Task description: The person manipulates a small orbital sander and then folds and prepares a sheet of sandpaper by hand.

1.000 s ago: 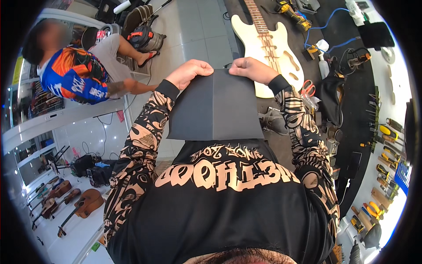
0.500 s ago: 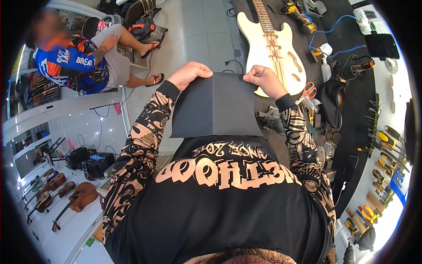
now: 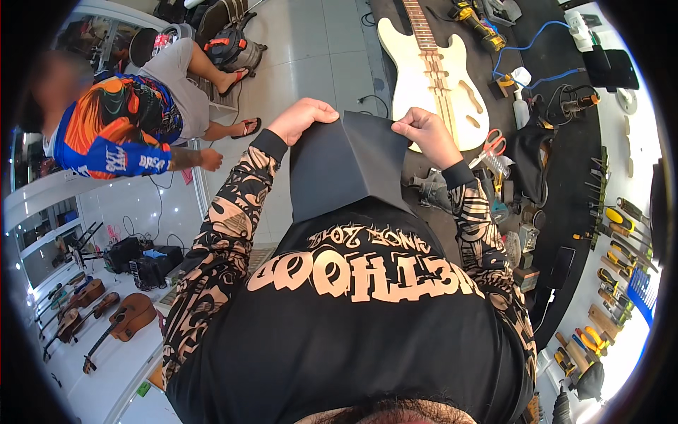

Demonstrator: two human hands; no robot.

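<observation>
A dark grey sandpaper sheet (image 3: pixel 332 166) hangs in front of my chest, with a crease running down its middle and its two halves bent along it. My left hand (image 3: pixel 305 120) pinches its top edge near the crease, thumb and fingers closed. At the top right corner, my right hand (image 3: pixel 426 134) grips the sheet between thumb and fingers. Just beyond the right hand lies a pale, unpainted electric guitar body (image 3: pixel 413 81) with a neck (image 3: pixel 421 25) on the dark workbench (image 3: pixel 526 191).
Red-handled scissors (image 3: pixel 494 143), a yellow power drill (image 3: pixel 484 28) and a white bottle (image 3: pixel 520 109) lie or stand on the bench. Hand tools (image 3: pixel 621 226) line the right wall. At left a seated person (image 3: pixel 127 124) is near a vacuum cleaner (image 3: pixel 236 49); guitars (image 3: pixel 131 316) stand behind glass.
The sheet has bent more sharply along its crease, its lower middle lifting. My hands stay nearly in place. The seated person has leaned and lowered an arm.
</observation>
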